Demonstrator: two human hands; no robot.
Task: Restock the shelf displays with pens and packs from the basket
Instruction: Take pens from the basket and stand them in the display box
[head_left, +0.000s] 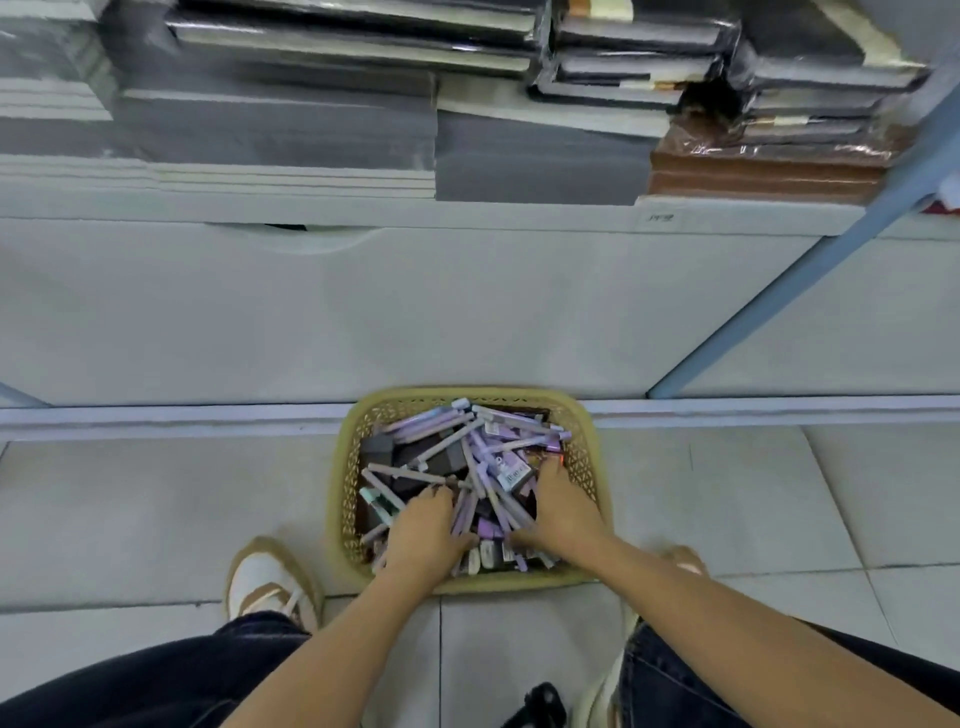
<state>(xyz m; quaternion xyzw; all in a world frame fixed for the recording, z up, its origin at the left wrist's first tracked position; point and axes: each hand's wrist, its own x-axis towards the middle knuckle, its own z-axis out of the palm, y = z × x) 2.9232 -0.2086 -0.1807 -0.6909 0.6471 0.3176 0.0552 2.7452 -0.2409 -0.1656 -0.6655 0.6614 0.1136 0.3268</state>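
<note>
A yellow-green woven basket (347, 462) stands on the tiled floor against the base of the shelf unit. It is heaped with purple and grey pens (485, 452) and dark packs (415, 457). Both my hands are inside it. My left hand (423, 530) lies on the near left of the heap, its fingers curled down among the pens. My right hand (563, 512) lies on the near right, its fingers dug into the pens and its thumb pointing toward the left hand. A bundle of purple pens sits between the two hands. Whether either hand grips anything is hidden.
The white shelf front (415, 312) rises behind the basket, with a blue upright (769, 291) at the right. Stacks of wrapped notebooks and grey sheets (363, 104) fill the shelf above. My shoes (270, 582) and dark jeans flank the basket. A black object (540, 704) lies near the bottom edge.
</note>
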